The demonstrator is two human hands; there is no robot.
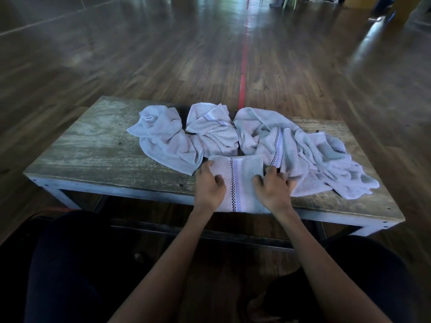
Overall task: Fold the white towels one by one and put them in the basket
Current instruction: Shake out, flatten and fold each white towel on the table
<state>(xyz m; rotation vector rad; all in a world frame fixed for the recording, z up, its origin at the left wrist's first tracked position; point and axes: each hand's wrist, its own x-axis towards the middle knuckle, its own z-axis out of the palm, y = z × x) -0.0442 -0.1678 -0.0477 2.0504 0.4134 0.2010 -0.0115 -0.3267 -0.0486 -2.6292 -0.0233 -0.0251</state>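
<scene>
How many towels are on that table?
4 at least: the folded towel at the near edge, the left towel and the middle towel, both crumpled, and the right heap, which may hide more.

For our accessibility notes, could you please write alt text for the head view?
The left hand and right hand hold a folded white towel by its sides at the near edge of a worn wooden table. Crumpled white towels lie behind it.
</scene>
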